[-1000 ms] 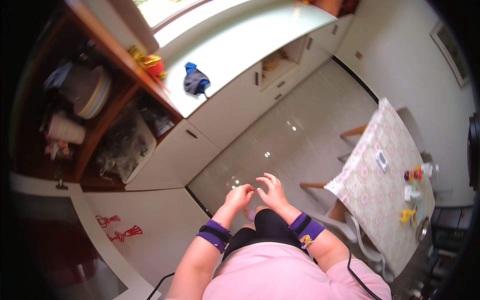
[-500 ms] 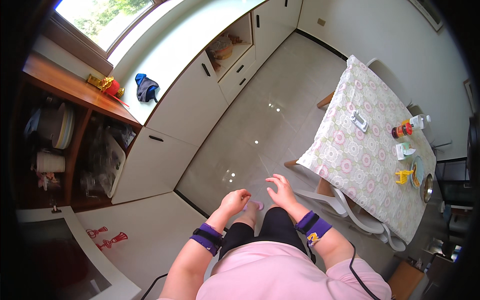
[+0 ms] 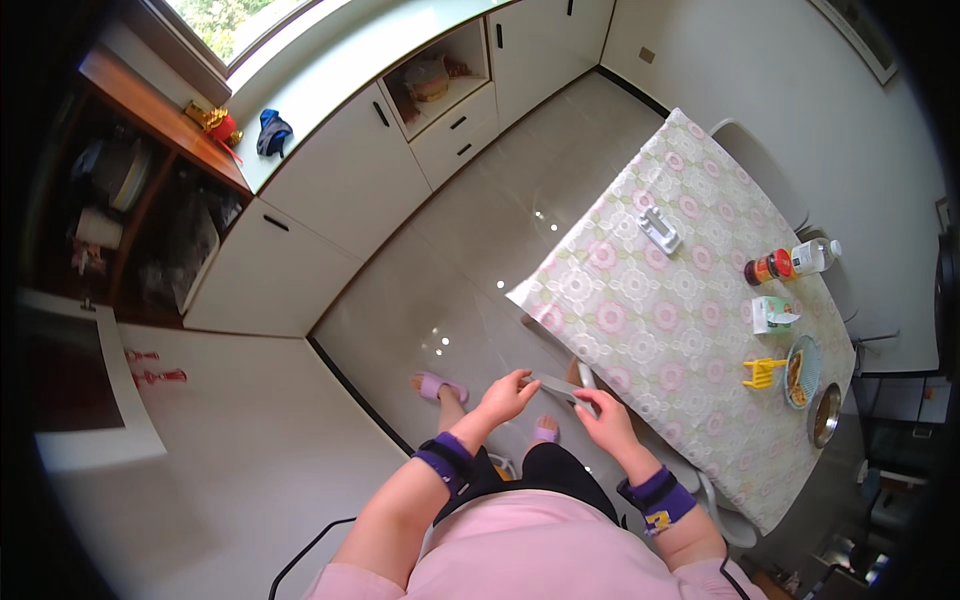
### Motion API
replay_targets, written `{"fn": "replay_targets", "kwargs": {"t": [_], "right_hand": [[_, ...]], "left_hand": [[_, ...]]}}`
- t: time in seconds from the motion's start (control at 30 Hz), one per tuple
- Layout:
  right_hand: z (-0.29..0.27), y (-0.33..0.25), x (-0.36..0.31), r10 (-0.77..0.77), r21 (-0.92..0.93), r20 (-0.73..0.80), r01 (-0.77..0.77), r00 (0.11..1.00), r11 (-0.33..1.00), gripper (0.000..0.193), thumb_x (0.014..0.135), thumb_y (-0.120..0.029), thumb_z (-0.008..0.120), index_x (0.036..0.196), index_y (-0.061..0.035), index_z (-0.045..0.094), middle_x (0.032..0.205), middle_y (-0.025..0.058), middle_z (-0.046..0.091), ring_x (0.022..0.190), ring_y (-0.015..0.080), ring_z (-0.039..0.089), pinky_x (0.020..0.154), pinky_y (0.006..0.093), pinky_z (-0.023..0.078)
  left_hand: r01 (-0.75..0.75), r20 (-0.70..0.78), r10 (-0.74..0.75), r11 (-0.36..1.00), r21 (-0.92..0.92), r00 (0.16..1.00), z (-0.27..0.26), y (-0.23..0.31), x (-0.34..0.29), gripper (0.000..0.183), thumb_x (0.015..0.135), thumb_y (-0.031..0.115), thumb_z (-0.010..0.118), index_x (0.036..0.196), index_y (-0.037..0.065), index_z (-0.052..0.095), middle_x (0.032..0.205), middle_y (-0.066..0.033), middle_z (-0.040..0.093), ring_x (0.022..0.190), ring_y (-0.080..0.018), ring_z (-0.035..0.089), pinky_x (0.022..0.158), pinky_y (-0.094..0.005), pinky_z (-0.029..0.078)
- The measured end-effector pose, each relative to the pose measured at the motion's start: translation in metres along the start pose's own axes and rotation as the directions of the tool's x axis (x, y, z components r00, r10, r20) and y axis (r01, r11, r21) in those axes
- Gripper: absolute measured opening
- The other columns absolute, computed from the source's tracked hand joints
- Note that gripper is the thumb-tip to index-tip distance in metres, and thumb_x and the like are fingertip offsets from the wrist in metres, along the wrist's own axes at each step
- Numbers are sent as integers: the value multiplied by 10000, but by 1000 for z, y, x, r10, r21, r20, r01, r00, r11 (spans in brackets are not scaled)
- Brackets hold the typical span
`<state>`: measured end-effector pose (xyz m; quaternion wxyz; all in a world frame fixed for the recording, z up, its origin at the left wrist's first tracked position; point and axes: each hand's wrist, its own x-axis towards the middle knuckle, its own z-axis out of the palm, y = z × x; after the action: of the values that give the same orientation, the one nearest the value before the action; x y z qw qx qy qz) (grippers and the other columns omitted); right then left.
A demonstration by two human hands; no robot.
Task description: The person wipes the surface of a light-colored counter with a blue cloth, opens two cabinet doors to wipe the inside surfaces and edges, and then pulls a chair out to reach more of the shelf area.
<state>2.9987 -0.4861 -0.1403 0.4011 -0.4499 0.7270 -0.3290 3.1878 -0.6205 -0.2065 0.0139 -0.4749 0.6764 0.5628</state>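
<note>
Both of my hands are low in front of me, beside the table's near left corner. Between them runs a pale strip that looks like the arm or back rail of a white chair (image 3: 560, 388). My left hand (image 3: 506, 396) has its fingers curled at the strip's left end. My right hand (image 3: 606, 424) bends its fingers and thumb around the right part, with a small gap showing between them. The rest of the chair is mostly hidden by my right arm and the table (image 3: 640, 330). Purple wristbands circle both forearms.
On the flowered tablecloth are a white device (image 3: 660, 230), a red-lidded jar (image 3: 768, 267), a clear bottle (image 3: 816, 256), a tissue box (image 3: 773, 315), a yellow rack (image 3: 763, 373), a plate of food (image 3: 808, 350) and a metal bowl (image 3: 827, 415). White cabinets (image 3: 325, 165) line the left.
I have moved closer to the table, which now sits further left in view. My hands have come to the white chair, and my feet in pink slippers now show apart.
</note>
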Motion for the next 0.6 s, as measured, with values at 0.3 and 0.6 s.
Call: {"fn": "replay_targets", "kwargs": {"t": [0.3,0.6], "right_hand": [[-78,129,-151,276,123,-108,-263,955,957,148,903,-144,650,996,-32,675,906,73,678,817,160,654,725,280,524],[-114,169,-206,854,341,297,-883,427,323,564,960,-504,539,934,52,631,797,127,673,826,252,704,727,343,582]], "left_hand": [[159,-28,-161,986,-54,987,129,54,20,932,822,613,615,1392,-84,372,1248,-278,591,1154,-380,594,967,-413,470],[229,-164,-283,931,-286,945,148,57,40,755,725,326,750,1312,-35,441,1204,-251,614,1096,-356,622,940,-394,488]]}}
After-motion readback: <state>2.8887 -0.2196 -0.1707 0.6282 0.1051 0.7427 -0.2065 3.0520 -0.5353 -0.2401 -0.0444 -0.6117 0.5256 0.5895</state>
